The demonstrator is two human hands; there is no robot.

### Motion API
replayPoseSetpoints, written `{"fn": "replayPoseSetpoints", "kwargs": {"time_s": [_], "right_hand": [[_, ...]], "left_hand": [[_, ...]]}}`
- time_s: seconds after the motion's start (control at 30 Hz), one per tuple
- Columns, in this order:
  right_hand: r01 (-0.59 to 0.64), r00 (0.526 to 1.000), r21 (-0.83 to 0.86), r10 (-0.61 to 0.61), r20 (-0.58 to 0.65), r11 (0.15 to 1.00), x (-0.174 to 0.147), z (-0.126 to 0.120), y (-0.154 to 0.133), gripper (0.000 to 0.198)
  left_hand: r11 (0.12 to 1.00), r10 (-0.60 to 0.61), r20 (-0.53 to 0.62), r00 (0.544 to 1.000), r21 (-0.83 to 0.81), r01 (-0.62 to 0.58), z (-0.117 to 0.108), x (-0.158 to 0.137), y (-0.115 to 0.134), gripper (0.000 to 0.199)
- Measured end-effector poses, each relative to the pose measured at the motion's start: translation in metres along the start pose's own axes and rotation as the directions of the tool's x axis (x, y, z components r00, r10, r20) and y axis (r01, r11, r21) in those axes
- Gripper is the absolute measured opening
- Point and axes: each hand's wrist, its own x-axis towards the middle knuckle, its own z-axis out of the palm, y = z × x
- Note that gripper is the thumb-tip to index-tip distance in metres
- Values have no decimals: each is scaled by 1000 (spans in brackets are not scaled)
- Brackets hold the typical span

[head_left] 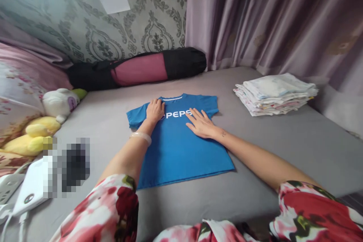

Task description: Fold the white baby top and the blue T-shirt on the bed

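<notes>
A blue short-sleeved T-shirt (184,151) with white "PEPSI"-like lettering lies spread face up on the grey bed sheet, its collar pointing away from me. My left hand (154,111) rests on the shirt's upper left, near the sleeve and collar, fingers close together and laid on the cloth. On the right side of the chest, my right hand (200,123) presses flat with its fingers spread, covering the end of the lettering. Neither hand lifts any fabric. The shirt's hem faces me, and my left forearm hides part of its left edge.
A stack of folded white cloths (275,94) sits at the right. Along the wall lies a long black and dark pink bag (138,70). Plush toys (61,103) are at the left, near a white power bank (34,183) with cables and a power strip (10,189).
</notes>
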Motion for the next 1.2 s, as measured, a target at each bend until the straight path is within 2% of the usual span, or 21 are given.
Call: {"fn": "replayPoseSetpoints", "kwargs": {"time_s": [0.1, 0.23, 0.37, 0.47, 0.57, 0.7, 0.8, 0.9, 1.03, 1.2], "right_hand": [[78, 997, 6, -78, 13, 997, -33, -4, 8, 63], [100, 994, 62, -102, 36, 993, -66, -9, 24, 65], [87, 992, 176, -101, 77, 981, -86, -16, 41, 66], [89, 991, 297, -115, 74, 951, -89, -21, 50, 62], [80, 996, 486, -82, -16, 870, -87, -22, 56, 53], [5, 980, 718, 140, -142, 696, -84, -23, 60, 36], [-142, 941, 825, 334, -60, 547, -87, -28, 60, 31], [-272, 909, 851, 410, 74, 449, -92, -33, 56, 29], [-366, 893, 822, 412, 179, 436, -97, -34, 53, 26], [-355, 926, 781, 311, 215, 514, -101, -33, 52, 31]], "left_hand": [[1000, 7, 8, 1000, -9, -7, 0, -3, -2, 41], [998, 37, 37, 999, -52, -35, 0, -9, -6, 41], [998, 26, 82, 996, -51, -22, -3, -14, -3, 42], [999, 31, 89, 996, -39, -28, -8, -15, 9, 43], [991, 112, 93, 989, -78, -105, -13, -11, 29, 44], [949, 239, 89, 967, -232, -213, -18, 0, 64, 37], [883, 297, 78, 952, -401, -243, -20, 10, 96, 32], [808, 330, 117, 937, -548, -216, -21, 21, 131, 30], [761, 348, 165, 923, -625, -175, -20, 34, 173, 27], [818, 330, 234, 915, -554, -154, -11, 45, 208, 21]]}}
